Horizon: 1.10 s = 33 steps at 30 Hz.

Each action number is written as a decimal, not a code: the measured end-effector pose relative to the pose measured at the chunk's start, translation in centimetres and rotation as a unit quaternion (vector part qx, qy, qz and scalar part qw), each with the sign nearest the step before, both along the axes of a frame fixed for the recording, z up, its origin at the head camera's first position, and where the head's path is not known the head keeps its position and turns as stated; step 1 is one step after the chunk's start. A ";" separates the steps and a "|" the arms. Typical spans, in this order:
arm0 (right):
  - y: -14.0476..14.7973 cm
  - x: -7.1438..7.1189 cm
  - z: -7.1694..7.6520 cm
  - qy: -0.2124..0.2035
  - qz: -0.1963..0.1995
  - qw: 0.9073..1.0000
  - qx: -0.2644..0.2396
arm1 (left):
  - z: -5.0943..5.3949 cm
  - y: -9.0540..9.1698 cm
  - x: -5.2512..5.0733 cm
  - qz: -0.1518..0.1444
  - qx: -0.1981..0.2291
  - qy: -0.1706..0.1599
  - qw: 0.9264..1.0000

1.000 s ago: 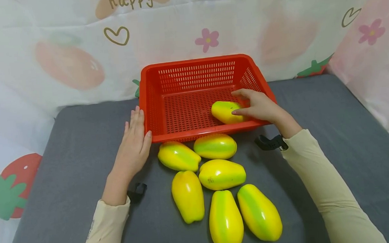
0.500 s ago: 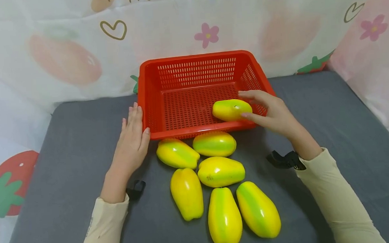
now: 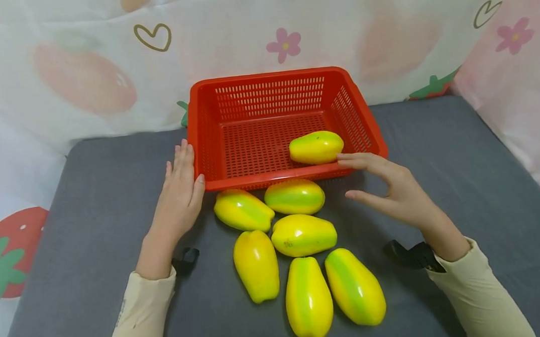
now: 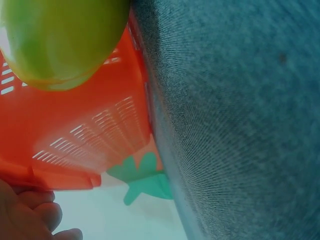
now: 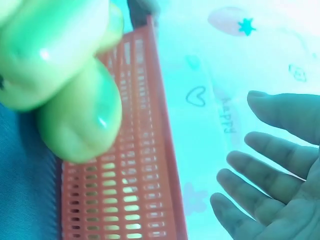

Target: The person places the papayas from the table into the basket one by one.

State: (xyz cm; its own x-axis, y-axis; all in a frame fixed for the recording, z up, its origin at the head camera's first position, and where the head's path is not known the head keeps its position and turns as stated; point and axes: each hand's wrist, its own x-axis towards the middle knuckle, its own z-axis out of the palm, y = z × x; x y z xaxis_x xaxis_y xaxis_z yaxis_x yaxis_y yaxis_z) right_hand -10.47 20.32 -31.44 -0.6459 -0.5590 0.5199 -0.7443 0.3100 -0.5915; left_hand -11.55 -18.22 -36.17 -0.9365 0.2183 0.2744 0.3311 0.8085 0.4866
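I've one papaya in the basket, six papayas toward the worktop's near edge; left hand, right hand uncurled, empty.

There are seven papayas and one basket.

Your left hand lies with straight fingers along the left side of the red basket, while your right hand — thumb spread from the fingers — is near the basket's front right corner, its fingertips overlapping the rim as seen from your head. One yellow-green fruit lies inside, toward the front right, and six more fruits lie on the grey cloth between your pale sleeves: two side by side just before the basket, one crosswise a little nearer you, and three roughly lengthwise nearest you. A printed white backdrop hangs behind the basket.
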 end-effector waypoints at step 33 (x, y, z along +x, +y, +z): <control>2.2 7.7 -3.2 -0.241 0.138 0.941 0.195 | 0.1 -0.1 0.1 -0.003 0.005 -0.002 1.000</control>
